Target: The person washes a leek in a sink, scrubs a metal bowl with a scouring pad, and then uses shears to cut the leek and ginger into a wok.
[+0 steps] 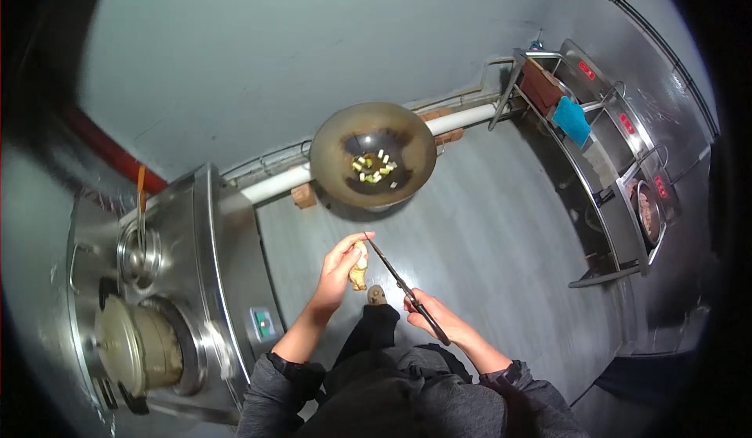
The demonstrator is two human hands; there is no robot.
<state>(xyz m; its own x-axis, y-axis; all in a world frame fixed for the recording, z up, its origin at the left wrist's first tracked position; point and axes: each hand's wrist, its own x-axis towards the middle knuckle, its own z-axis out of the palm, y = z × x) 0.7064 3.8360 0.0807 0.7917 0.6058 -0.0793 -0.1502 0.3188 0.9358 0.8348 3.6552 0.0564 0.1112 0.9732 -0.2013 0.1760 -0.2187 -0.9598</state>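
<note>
My left hand [338, 269] is closed around a knobbly, pale yellow-brown piece of ginger [359, 272], with a whitish patch near its upper end. In my right hand [439, 316] is a dark, narrow knife [399, 281], gripped by its handle. The blade slants up and left, its tip close to the fingertips of my left hand; whether it touches the ginger I cannot tell. Beyond both hands stands a large wok [329, 160], with several white and green pieces of chopped scallion [376, 175] at its bottom.
On the left, a steel counter [243, 281] carries a lidded pressure cooker [141, 344] and a ladle [141, 226] in a metal bowl. A metal rack [615, 242] at right holds a blue cloth [572, 121] and a bowl of pinkish food [647, 211]. A white pipe [278, 183] follows the wall.
</note>
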